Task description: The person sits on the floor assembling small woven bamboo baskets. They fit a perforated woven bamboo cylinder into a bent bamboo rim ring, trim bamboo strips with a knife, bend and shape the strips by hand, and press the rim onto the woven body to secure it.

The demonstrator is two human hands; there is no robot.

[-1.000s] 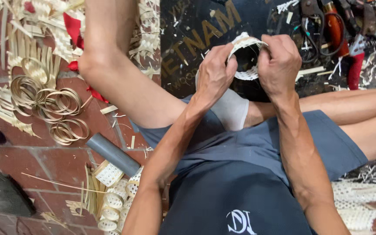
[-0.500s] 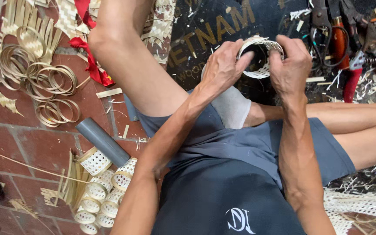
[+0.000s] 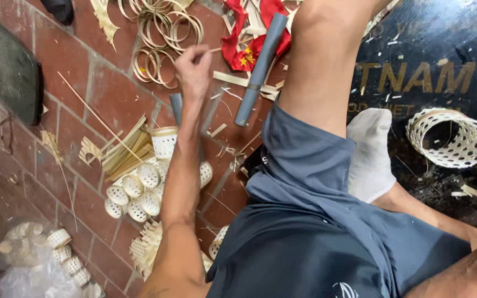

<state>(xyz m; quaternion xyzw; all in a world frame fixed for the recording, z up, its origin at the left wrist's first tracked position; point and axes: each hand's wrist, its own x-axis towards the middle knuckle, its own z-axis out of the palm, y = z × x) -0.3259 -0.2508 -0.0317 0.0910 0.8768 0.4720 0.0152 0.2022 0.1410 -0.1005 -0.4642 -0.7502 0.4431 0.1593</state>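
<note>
Beside the bamboo rings point(image 3: 164, 38) on the brick floor point(image 3: 84, 99), the left hand point(image 3: 193, 69) is pinching a thin strip point(image 3: 216, 51); the right hand is lying out of view, so its grip cannot be told.

One head cam only, looking steeply down, close over lap, left arm and brick floor point(image 3: 84, 94).
</note>
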